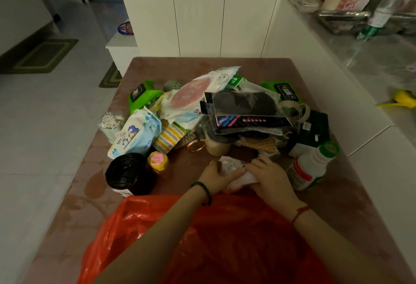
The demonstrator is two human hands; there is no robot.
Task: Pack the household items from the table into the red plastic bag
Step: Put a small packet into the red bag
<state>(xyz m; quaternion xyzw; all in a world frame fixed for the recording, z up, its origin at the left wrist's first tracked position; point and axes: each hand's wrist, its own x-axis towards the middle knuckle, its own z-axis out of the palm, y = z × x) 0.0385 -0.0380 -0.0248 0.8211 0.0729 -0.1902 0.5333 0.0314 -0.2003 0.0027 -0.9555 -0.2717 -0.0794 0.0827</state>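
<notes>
Head camera, looking down: two bare hands meet on one crumpled white packet (234, 172) at the near edge of the heap, just beyond the single red plastic bag (236, 238). The bag lies glossy and wrinkled on the brown patterned table (74, 193), under both forearms. The left hand (216, 176), with a black bead bracelet at the wrist, curls its fingers round the packet from the side. The right hand (267, 177), with red string at the wrist, clasps it from above. Behind lie two flat wipe packs, the left green pack (140, 96) and the right green pack (282, 91). With them are one soft blue baby-wipe pack (135, 135), one white bottle (308, 166) with a green cap, one black-lidded jar (129, 171) and one gold ring (195, 146).
</notes>
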